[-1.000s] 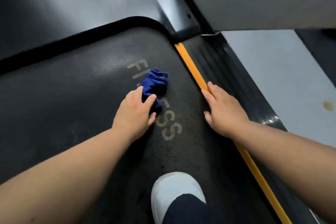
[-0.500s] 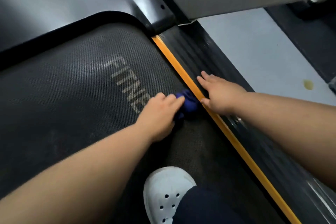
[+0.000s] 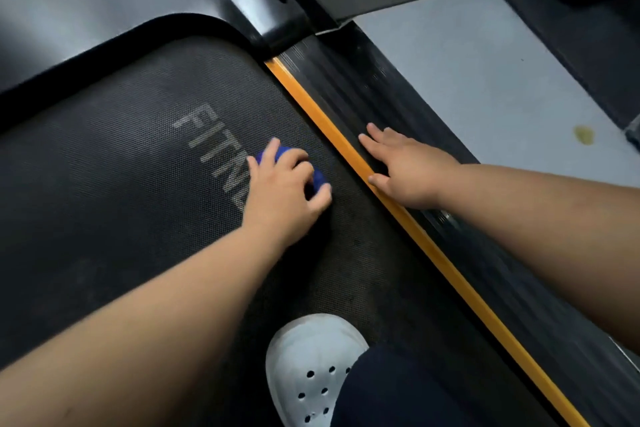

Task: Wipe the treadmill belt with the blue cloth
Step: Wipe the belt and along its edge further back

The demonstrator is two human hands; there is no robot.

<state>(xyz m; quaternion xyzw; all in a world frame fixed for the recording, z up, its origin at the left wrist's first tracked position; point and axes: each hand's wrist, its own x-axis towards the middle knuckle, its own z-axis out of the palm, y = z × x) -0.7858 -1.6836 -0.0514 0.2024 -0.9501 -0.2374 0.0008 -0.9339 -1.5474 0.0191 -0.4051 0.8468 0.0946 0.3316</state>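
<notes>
Seeing the blue cloth on the treadmill belt, balled up under the left hand. Fingers are curled over it and pressing it onto the belt, thumb hooked round the near-right side. Only two blue patches show: one between the fingers at the far edge of the hand, one in the gap between forefinger and thumb.

The cloth sits right at the end of the visible "FITN" lettering, and the hand covers the letters after that. It's between the lettering and the orange strip, near the strip but not touching it.

It's a wad, so I can't call a long axis or a heading. The two visible patches line up roughly far-left to near-right, about parallel to the strip.

The right hand lies flat, palm down, on the ribbed side rail, fingers straight and spread, holding nothing. Its thumb lies at the strip's edge. The hands are apart, with the strip between them.

A white shoe stands on the belt nearer me than the left hand, well apart from the cloth.
</notes>
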